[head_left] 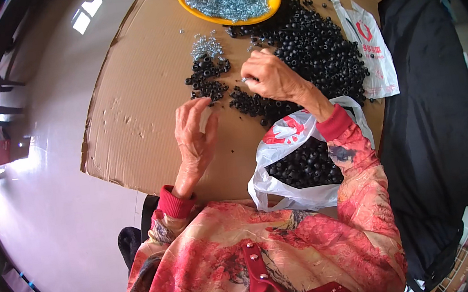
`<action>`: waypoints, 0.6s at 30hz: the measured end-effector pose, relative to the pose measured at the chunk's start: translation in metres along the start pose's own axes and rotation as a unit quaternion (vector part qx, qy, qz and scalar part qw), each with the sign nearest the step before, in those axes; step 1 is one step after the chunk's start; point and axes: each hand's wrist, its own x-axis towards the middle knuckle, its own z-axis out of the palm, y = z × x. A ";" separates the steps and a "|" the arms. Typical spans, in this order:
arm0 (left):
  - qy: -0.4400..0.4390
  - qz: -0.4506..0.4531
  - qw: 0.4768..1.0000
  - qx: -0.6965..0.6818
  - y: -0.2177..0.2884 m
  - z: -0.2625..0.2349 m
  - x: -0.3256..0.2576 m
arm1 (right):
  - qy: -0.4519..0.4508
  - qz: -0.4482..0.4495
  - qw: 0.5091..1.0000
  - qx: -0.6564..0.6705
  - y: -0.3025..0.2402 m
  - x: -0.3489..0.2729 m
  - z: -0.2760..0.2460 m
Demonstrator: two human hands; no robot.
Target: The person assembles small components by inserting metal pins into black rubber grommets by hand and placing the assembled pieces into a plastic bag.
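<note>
My left hand (193, 134) is over the cardboard with its fingers stretched and its thumb apart. Its fingertips reach the near edge of a small pile of black beads (207, 85). My right hand (273, 77) is closed in a pinch, with a small shiny glint at the fingertips; what it holds is too small to make out. Just right of that hand spreads a large heap of loose black beads (321, 47). A little cluster of clear bluish pieces (206, 46) lies beyond the small pile.
A yellow bowl (189, 12) of clear bluish pieces stands at the far side. Under my right forearm sits an open white plastic bag (260, 182) holding black beads (303, 164). Another white bag (384, 72) lies flat at the right. Cardboard (129, 100) covers the work surface; black fabric (438, 121) hangs beyond it.
</note>
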 end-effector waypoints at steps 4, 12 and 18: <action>-0.062 0.011 0.997 0.043 -0.008 0.001 -0.014 | 0.051 -0.011 0.998 0.019 -0.016 0.005 -0.038; -0.082 -0.035 0.996 0.031 -0.006 0.002 -0.011 | 0.258 -0.081 0.959 0.082 -0.098 0.000 -0.122; -0.076 0.002 0.993 0.088 -0.013 0.005 -0.017 | 0.117 0.002 0.993 -0.008 -0.048 -0.009 -0.034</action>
